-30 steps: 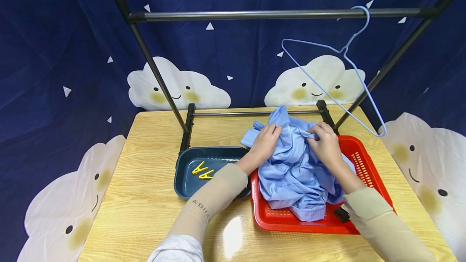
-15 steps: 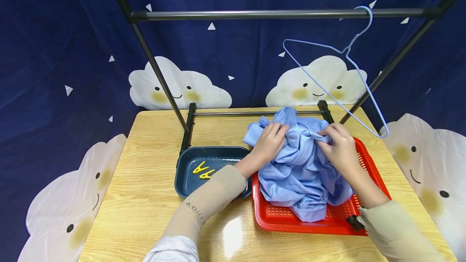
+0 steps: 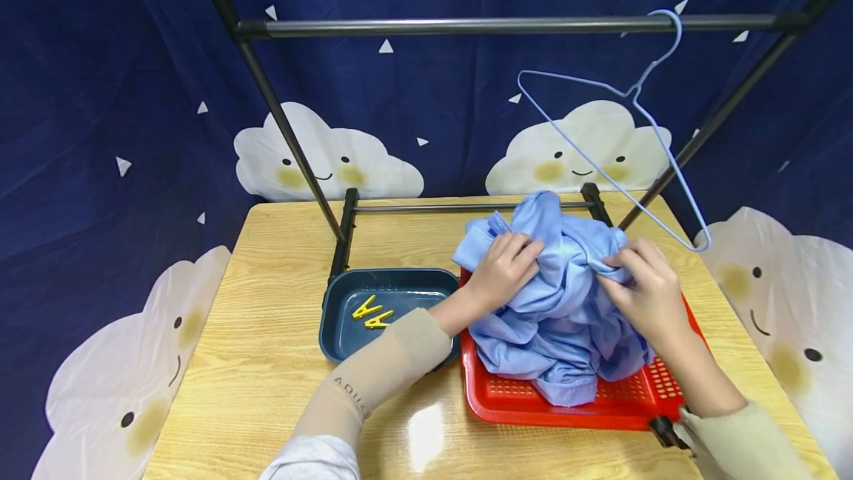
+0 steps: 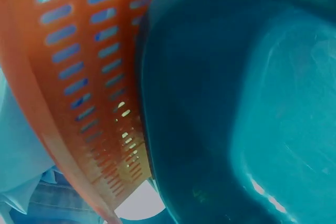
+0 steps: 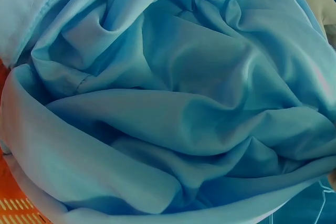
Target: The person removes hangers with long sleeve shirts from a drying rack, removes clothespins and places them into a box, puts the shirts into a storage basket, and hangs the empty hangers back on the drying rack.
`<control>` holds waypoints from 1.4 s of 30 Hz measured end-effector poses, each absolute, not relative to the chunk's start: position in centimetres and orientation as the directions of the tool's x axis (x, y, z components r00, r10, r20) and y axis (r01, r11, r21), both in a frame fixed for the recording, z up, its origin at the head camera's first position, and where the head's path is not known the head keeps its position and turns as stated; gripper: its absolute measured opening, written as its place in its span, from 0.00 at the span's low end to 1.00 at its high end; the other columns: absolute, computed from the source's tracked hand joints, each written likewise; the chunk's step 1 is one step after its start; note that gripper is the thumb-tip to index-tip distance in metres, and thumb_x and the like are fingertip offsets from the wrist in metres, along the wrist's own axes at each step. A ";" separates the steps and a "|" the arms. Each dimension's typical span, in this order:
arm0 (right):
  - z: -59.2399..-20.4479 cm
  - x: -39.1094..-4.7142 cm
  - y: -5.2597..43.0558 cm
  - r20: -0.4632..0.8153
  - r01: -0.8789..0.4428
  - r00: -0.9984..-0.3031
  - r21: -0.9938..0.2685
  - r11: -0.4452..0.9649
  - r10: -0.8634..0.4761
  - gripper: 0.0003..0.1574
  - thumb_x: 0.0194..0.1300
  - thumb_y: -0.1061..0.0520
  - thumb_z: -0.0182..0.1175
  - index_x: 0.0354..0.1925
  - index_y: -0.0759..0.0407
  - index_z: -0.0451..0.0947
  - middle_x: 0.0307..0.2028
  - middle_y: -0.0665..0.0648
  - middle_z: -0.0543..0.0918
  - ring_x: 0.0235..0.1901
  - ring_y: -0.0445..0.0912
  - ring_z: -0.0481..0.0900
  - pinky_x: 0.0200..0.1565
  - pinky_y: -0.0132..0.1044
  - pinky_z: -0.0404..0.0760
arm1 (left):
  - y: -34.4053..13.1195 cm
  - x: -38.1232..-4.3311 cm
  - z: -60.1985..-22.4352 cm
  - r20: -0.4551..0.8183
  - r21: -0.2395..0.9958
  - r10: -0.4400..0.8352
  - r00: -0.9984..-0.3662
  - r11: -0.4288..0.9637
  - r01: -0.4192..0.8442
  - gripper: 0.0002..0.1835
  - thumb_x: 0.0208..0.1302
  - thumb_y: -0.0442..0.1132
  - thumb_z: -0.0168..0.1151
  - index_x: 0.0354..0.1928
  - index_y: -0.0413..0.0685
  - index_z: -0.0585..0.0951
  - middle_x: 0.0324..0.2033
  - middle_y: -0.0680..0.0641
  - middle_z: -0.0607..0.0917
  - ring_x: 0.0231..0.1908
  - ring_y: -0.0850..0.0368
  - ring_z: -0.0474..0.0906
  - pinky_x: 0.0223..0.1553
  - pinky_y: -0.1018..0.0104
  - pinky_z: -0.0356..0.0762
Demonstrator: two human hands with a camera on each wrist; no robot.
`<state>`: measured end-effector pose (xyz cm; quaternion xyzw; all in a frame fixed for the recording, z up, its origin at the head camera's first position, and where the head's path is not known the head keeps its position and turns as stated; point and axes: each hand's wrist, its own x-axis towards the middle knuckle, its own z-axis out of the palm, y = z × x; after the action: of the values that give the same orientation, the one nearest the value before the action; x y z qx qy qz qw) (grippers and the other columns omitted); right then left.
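Observation:
A crumpled light-blue shirt (image 3: 566, 295) lies heaped in the red basket (image 3: 566, 418), its upper folds raised between both hands. On its left side the left hand (image 3: 503, 272) pinches the fabric with bent fingers. The right hand (image 3: 646, 291) grips a fold on the opposite side between thumb and fingers. Loose folds of the shirt (image 5: 210, 87) fill most of the right wrist view, with a stitched edge at upper left. The left wrist view shows the slotted basket wall (image 4: 68, 93) beside a dark blue basin (image 4: 189, 77); the left hand is outside that view.
Two yellow clothespins (image 3: 365, 307) lie in the basin, left of the basket. A light-blue hanger (image 3: 637, 87) hangs at the right of the black rack's rail (image 3: 426, 26), above and behind the shirt. The wooden table (image 3: 266, 332) extends to the left.
Both hands have shifted to the right, the right hand farther, also slightly toward the person. The upper part of the shirt has moved right with them and spread wider.

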<state>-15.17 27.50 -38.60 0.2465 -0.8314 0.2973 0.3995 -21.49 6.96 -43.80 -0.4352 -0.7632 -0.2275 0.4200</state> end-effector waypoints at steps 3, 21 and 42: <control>-38.5 -14.7 27.5 0.827 -0.668 -0.530 -0.272 0.693 -0.186 0.28 0.61 0.45 0.52 0.21 0.69 0.73 0.24 0.64 0.72 0.28 0.55 0.66 0.44 0.22 0.61 | 7.0 -21.2 -43.8 0.856 -0.038 0.465 -0.227 0.494 0.869 0.10 0.58 0.34 0.58 0.42 0.40 0.77 0.35 0.45 0.76 0.35 0.54 0.72 0.41 0.66 0.71; -39.2 -12.6 27.5 0.880 -0.708 -0.449 -0.245 0.663 -0.155 0.28 0.58 0.45 0.52 0.14 0.66 0.65 0.16 0.60 0.69 0.23 0.45 0.63 0.38 0.19 0.61 | 7.2 -18.4 -44.7 0.821 -0.025 0.542 -0.182 0.352 0.936 0.11 0.55 0.34 0.60 0.41 0.38 0.77 0.35 0.45 0.77 0.37 0.55 0.74 0.49 0.69 0.69; -44.8 -12.9 30.3 0.500 -0.402 -0.843 -0.341 0.850 -0.198 0.17 0.36 0.70 0.64 0.22 0.57 0.67 0.21 0.50 0.69 0.24 0.46 0.67 0.28 0.36 0.66 | 7.5 -17.8 -46.8 0.343 0.126 0.726 -0.596 0.593 0.795 0.15 0.66 0.40 0.50 0.54 0.49 0.72 0.41 0.48 0.75 0.41 0.56 0.74 0.45 0.67 0.72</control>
<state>-12.93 30.34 -44.77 0.1608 -0.9339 0.2219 0.2296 -17.78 7.46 -46.84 -0.4305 -0.8833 -0.1340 0.1288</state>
